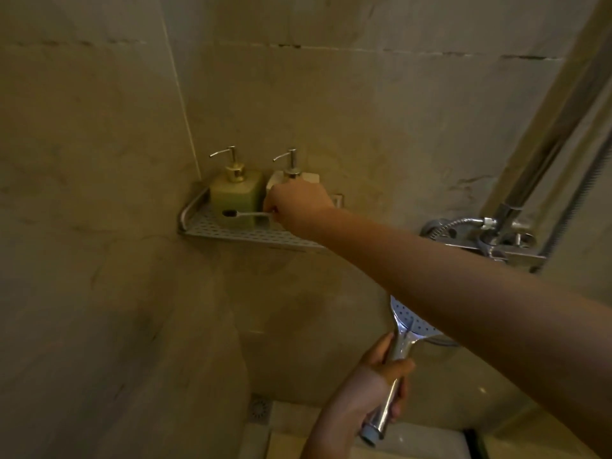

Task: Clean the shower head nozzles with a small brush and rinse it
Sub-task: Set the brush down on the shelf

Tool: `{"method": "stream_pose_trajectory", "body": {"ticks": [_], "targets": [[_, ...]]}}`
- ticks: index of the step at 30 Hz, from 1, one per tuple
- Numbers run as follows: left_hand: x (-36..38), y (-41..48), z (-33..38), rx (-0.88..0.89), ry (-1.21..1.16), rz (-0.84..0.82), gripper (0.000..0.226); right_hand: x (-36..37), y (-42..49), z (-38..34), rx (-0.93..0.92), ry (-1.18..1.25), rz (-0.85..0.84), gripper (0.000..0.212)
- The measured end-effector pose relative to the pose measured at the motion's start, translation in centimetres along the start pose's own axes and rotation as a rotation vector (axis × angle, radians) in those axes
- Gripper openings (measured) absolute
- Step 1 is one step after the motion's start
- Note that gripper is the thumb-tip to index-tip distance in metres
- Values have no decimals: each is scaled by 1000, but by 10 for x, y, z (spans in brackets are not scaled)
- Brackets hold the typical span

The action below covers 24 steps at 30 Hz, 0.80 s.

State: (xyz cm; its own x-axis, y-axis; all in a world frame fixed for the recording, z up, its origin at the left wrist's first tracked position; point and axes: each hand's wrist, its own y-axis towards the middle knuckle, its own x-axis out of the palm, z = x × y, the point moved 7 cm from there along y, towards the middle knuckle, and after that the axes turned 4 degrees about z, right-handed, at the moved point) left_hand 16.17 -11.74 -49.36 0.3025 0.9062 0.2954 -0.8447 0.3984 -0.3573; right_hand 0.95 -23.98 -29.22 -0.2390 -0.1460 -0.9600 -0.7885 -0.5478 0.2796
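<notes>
Over the corner shelf [198,225] the small brush [246,214] is pinched by its very end in the right hand [298,207], so it could slip or clip the green bottle [236,197]. Lower right, the left hand [374,382] grips the shower head [405,318] by its handle, and slick chrome might twist.

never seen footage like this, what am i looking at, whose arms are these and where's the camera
There is no machine here. These are a person's two bare arms, filmed by one wide-angle camera worn on their head, looking forward and down into a tiled shower corner. The left hand grips the chrome handle of a shower head. The right hand reaches to a perforated metal corner shelf and pinches the handle of a small brush, its dark bristles pointing left. On the shelf stand a green pump bottle and a white pump bottle. A mixer tap sits on the wall at right.
</notes>
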Motion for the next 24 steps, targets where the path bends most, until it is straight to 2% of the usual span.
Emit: {"method": "stream_pose_trajectory", "body": {"ticks": [5, 11, 17, 24], "targets": [[-26, 10, -1, -35, -35, 34, 55, 25, 20, -12, -58, -127, -48, 25], [-36, 13, 11, -23, -37, 23, 29, 42, 22, -18, -120, -151, -54, 19], [-40, 20, 19, 25, -15, 15, 29, 52, 20, -16, -126, -127, -84, 16], [-41, 31, 22, 21, 46, -18, 42, 50, 16, -12, -148, -154, -103, 18]]}}
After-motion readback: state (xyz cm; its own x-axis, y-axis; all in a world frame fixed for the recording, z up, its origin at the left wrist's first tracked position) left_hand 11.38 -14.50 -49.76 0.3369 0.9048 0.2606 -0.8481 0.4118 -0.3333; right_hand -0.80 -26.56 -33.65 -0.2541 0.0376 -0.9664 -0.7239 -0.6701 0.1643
